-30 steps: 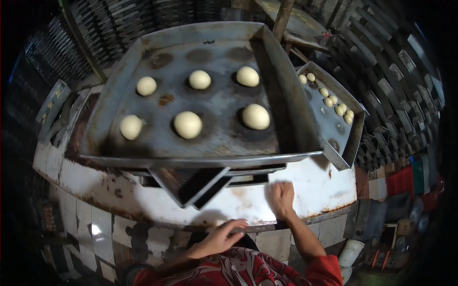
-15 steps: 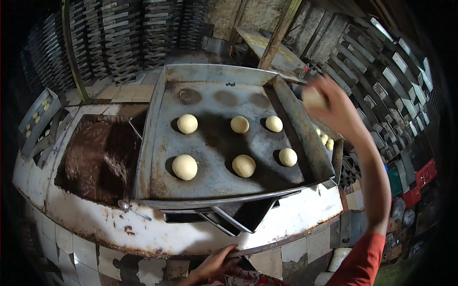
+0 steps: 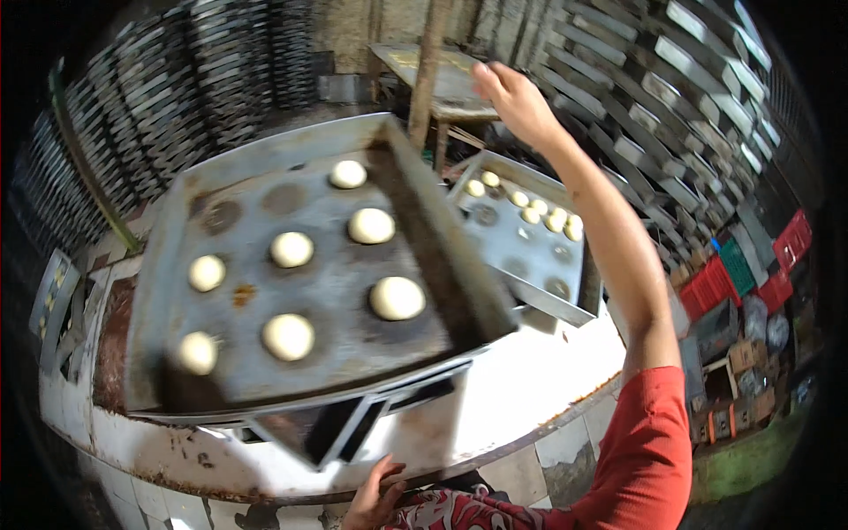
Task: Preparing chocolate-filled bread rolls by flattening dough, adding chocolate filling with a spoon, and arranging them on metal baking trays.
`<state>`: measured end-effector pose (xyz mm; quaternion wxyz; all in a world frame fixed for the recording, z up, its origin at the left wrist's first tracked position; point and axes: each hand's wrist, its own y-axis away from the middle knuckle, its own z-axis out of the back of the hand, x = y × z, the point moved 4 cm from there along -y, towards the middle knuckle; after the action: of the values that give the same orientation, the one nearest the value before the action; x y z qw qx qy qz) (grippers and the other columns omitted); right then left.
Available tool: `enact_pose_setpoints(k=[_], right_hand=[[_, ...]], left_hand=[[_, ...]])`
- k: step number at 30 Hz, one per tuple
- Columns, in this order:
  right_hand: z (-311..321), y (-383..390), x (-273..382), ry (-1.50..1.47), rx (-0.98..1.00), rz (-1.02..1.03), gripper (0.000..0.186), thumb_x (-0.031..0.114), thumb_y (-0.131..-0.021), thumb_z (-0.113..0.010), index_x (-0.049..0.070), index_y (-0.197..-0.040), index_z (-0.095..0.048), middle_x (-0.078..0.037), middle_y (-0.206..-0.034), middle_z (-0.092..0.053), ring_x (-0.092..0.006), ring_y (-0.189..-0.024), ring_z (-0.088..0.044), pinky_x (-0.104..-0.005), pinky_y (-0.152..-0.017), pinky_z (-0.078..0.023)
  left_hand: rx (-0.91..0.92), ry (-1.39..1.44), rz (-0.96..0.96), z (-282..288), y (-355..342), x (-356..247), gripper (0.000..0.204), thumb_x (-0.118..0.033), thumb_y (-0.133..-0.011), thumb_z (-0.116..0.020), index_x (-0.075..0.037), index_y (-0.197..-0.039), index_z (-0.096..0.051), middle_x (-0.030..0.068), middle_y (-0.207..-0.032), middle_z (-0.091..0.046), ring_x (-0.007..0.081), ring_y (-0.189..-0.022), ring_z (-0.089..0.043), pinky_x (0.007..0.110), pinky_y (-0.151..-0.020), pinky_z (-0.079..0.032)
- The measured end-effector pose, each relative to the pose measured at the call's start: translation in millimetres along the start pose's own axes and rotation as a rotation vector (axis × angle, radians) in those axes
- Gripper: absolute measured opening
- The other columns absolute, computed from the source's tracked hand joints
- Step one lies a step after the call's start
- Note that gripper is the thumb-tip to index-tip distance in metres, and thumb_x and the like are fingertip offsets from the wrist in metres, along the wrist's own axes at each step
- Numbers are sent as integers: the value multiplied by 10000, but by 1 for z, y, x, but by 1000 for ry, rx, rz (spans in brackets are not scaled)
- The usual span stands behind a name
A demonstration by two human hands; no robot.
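A large metal baking tray (image 3: pixel 256 389) holds several round, pale dough balls (image 3: pixel 291 250) in rows. One dough ball (image 3: pixel 348 174) sits in its far right corner, beside two bare dark round marks. My right hand (image 3: pixel 521 102) is raised beyond the tray's right side, fingers stretched out and nothing in it. My left hand (image 3: pixel 378 495) is low at the front edge of the table, fingers loosely apart and holding nothing that shows. To the right, under my right forearm, lies a second tray (image 3: pixel 539 291) with smaller dough balls (image 3: pixel 556 219) grouped toward its far side.
The big tray rests on other stacked metal trays (image 3: pixel 309 433) on a white worktop (image 3: pixel 521 380). Brown paste (image 3: pixel 115 353) partly shows at left. A wooden post (image 3: pixel 428 79) stands behind. Stacked metal pans (image 3: pixel 212 79) line the back; crates (image 3: pixel 711 287) stand at right.
The dough ball from my right hand now lies in the tray's far right corner, and that hand is empty. The view has turned right, showing more of the second tray.
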<state>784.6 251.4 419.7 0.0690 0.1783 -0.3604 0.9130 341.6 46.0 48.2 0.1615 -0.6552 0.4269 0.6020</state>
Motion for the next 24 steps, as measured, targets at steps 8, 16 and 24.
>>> enact_pose_setpoints(k=[8,16,24], right_hand=[[-103,224,-264,35,796,-296,296,212,-805,-558,-10,-986,-630,-201,-936,-652,-333,-899,-620,-407,-765,-485],[-32,298,-235,-173,1427,-222,362,135,-769,-530,77,-1122,-588,-86,-1011,-632,-207,-925,-555,-332,-843,-428],[34,291,-240,41,890,-452,330,245,-786,-575,25,-1024,-641,-137,-886,-670,-279,-775,-622,-346,-710,-497]], left_hand=[[-65,-200,-42,-65,-8,40,344,-209,-963,-431,15,-1223,-458,137,-1088,-585,227,-1039,-525,361,-932,-397],[-367,-287,-267,-79,41,49,363,-269,-957,-463,-4,-1201,-508,115,-1119,-571,200,-1055,-521,353,-922,-412],[-333,-205,-55,-64,55,-3,355,-99,-921,-504,31,-1247,-446,140,-1088,-599,190,-1010,-572,279,-871,-433]])
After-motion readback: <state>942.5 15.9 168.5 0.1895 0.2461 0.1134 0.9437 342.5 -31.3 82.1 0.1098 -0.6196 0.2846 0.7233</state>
